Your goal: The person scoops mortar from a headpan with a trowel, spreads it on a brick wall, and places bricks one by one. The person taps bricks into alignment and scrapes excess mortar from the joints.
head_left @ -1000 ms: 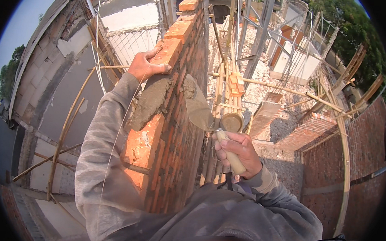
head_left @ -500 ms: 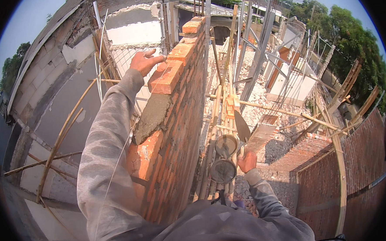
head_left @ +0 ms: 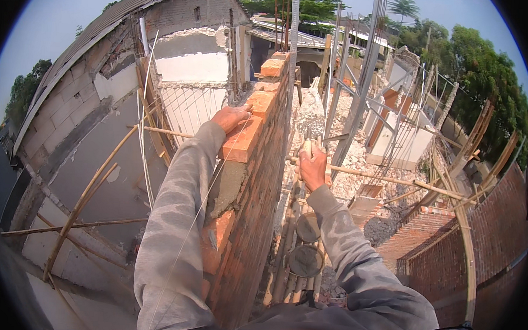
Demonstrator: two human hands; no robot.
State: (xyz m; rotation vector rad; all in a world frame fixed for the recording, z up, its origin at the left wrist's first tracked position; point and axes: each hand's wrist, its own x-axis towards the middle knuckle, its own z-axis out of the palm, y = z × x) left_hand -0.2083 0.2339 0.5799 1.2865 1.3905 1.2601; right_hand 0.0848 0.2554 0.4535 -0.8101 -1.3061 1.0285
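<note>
My left hand (head_left: 232,119) lies on the left top edge of an orange brick (head_left: 243,141), its fingers stretched forward. That brick sits on top of a narrow brick wall (head_left: 253,191). Just nearer, a bed of grey wet mortar (head_left: 229,186) covers the wall top, with a lower brick (head_left: 217,237) beyond its near end. A thin string (head_left: 196,221) runs along the wall's left side, past my left forearm. To the right of the wall, my right hand (head_left: 313,167) is closed around the handle of a trowel (head_left: 312,117), whose blade points away from me.
Two round buckets (head_left: 306,261) stand below on bamboo scaffolding (head_left: 282,258). A bamboo pole (head_left: 383,176) crosses at the right. Metal uprights (head_left: 357,89) rise ahead. Rubble (head_left: 341,133) covers the ground beyond, and a damaged building (head_left: 107,133) stands at the left.
My left hand has come down from above the wall onto the brick. My right hand has risen forward from beside the buckets with the trowel. The view has tilted up and shifted left.
</note>
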